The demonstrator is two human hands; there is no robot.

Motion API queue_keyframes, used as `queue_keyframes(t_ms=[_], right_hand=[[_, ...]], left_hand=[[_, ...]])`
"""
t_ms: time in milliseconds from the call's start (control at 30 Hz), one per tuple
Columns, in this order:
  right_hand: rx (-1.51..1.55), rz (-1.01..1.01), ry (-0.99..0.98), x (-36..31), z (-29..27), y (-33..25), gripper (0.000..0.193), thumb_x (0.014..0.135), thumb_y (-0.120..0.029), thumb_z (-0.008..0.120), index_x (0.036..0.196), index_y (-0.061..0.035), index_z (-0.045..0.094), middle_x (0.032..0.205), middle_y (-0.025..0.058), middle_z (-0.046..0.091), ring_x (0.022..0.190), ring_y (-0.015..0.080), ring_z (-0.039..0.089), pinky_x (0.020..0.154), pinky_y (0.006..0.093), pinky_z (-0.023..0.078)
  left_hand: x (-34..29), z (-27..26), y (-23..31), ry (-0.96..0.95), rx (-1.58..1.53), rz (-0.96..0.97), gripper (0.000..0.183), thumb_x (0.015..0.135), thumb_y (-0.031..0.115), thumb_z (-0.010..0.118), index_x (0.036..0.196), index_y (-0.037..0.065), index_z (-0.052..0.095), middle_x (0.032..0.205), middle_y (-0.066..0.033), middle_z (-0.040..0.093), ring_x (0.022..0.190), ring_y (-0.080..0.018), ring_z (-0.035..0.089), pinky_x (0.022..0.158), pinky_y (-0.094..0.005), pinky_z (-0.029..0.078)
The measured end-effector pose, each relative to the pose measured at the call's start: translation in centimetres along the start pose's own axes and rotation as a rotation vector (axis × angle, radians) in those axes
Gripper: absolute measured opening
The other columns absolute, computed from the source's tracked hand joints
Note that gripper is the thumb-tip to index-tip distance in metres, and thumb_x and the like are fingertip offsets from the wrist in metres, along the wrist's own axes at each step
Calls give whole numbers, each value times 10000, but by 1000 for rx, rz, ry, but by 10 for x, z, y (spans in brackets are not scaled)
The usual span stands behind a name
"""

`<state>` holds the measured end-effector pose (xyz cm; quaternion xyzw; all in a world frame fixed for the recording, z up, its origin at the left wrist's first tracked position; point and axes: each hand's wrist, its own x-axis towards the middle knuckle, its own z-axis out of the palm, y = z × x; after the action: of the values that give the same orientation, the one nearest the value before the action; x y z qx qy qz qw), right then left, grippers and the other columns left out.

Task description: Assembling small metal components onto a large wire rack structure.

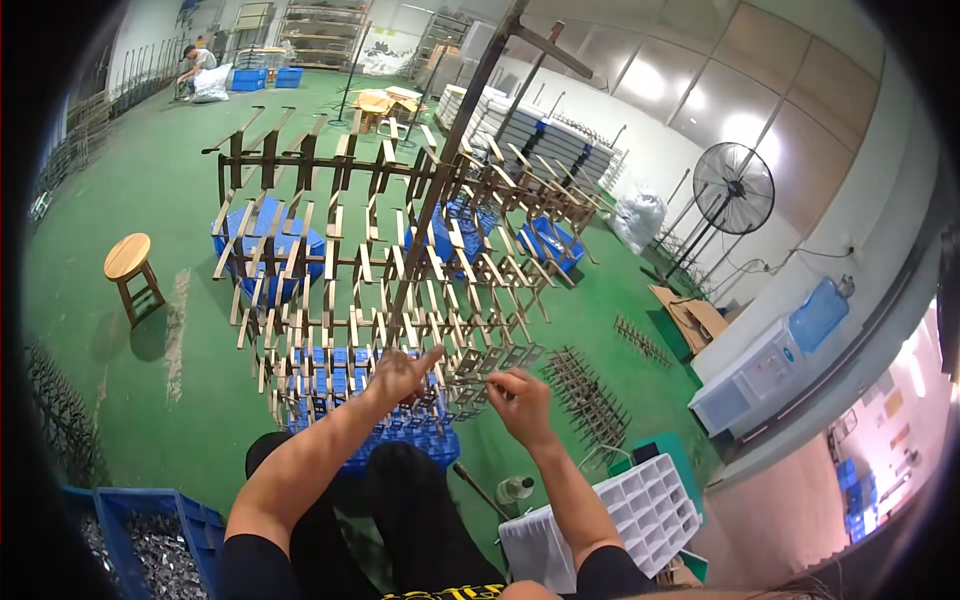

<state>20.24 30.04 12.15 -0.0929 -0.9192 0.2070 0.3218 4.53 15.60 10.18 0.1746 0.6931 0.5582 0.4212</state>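
Observation:
A tall brown metal hanging rack (340, 265) with rows of flat, pale-edged hooks stands before me. My left hand (400, 377) is at its lower rows, beside the upright post. One digit sticks out to the right; the other fingers curl among the hooks, partly hidden, and what they hold does not show. Just right of it, several small square metal frames (470, 362) hang on the hooks. My right hand (521, 398) is beside these frames, its fingers pinched together; anything between them is too small to make out.
Blue crates (365, 455) sit below and behind the rack. At lower left a blue bin (165, 505) holds small metal parts. A white compartment tray (650, 510) and a bottle (515, 489) are lower right. A stool (128, 258), fan (734, 188), water dispenser (750, 380) and seated person (200, 62) surround this.

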Motion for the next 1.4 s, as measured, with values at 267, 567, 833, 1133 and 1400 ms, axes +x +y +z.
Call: queue_keyframes(t_ms=[267, 567, 833, 1133, 1400], right_hand=[[-147, -274, 64, 15, 16, 7, 89, 696, -83, 658, 779, -69, 630, 665, 45, 574, 566, 214, 568, 520, 311, 447], [-102, -209, 48, 16, 24, 13, 68, 721, -110, 634, 783, -82, 624, 670, 31, 555, 606, 229, 561, 538, 335, 441], [-79, -184, 32, 17, 23, 12, 75, 730, -112, 632, 798, -81, 639, 695, 33, 581, 612, 224, 577, 532, 328, 452], [-72, -192, 45, 21, 26, 8, 73, 732, -112, 629, 799, -85, 638, 683, 33, 580, 591, 227, 577, 509, 332, 450], [-120, -133, 18, 27, 24, 4, 78, 740, -132, 620, 798, -87, 646, 744, 43, 620, 645, 227, 606, 549, 323, 470]], left_hand=[[17, -4, -1, 47, -67, -62, 702, 715, 624, 586, 866, -61, 551, 555, -104, 558, 427, -138, 479, 386, -296, 387], [22, -2, -3, 39, -65, -80, 662, 679, 647, 596, 733, -12, 566, 519, -83, 523, 403, -113, 451, 362, -296, 357], [23, -2, -8, 0, -190, -34, 590, 695, 599, 616, 640, 15, 549, 455, -65, 484, 331, -123, 401, 320, -278, 322], [20, -2, -7, 33, -199, -24, 536, 713, 550, 630, 631, 27, 548, 445, -69, 477, 320, -129, 390, 310, -284, 305], [19, -1, -6, -10, -243, -7, 459, 749, 501, 625, 547, 139, 427, 442, 0, 412, 336, -74, 298, 325, -229, 221]])
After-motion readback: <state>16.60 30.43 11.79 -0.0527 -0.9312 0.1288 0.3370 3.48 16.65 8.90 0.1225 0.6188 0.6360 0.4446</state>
